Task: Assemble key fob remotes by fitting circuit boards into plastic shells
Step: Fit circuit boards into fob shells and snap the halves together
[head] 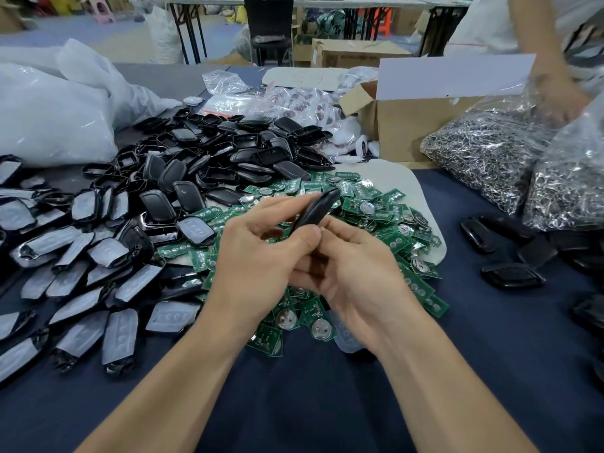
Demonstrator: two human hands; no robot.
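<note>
Table under dark blue cloth fills the view. On its far left lie big white plastic bags. At the far right stands an open cardboard box, and just beside it are clear bags of metal rings, with another person's hand at the top of one. A broad heap of black shells spreads across the middle left. Nearer on the left lie more shells faced with pale film, and a few black shell halves lie apart on the right. In the centre, partly on a pale sheet, is a pile of green circuit boards, some showing round silver battery holders.

Above that pile the two hands meet. The left hand and the right hand are pressed close together, both with fingers curled round one black fob shell. It is held tilted – its free end points up and to the right, clear of the boards beneath. Whether a board sits inside it cannot be told.
</note>
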